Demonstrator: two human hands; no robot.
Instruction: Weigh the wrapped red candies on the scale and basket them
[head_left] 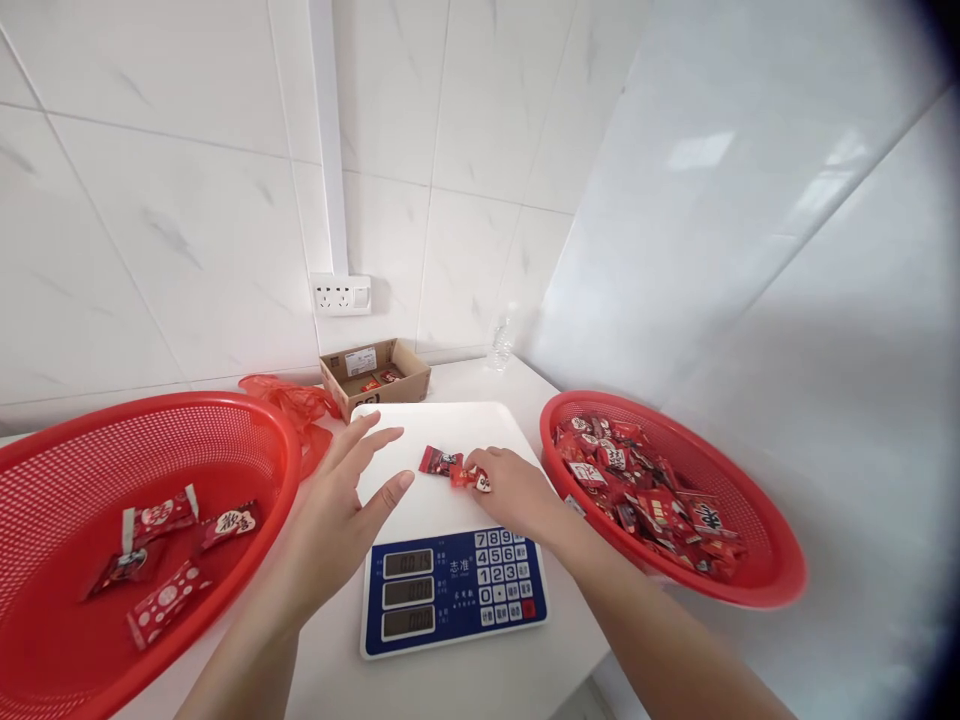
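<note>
A digital scale (457,595) with a white weighing plate (405,500) stands in the middle. On the plate lies a dark red candy packet (437,461). My right hand (517,490) is over the plate's right side, its fingers closed on a small red candy packet (463,476) beside the dark one. My left hand (337,510) hovers at the plate's left edge, fingers apart, holding nothing. To the right, a red basket (780,560) holds many red candy packets (664,510). The large red basket (247,420) at the left contains several packets (166,603).
Behind the scale sits a cardboard box (341,390) with a few packets inside. A red plastic bag (300,400) lies beside it, and a clear plastic bottle (500,342) stands near the wall. A socket (342,296) is on the tiled wall.
</note>
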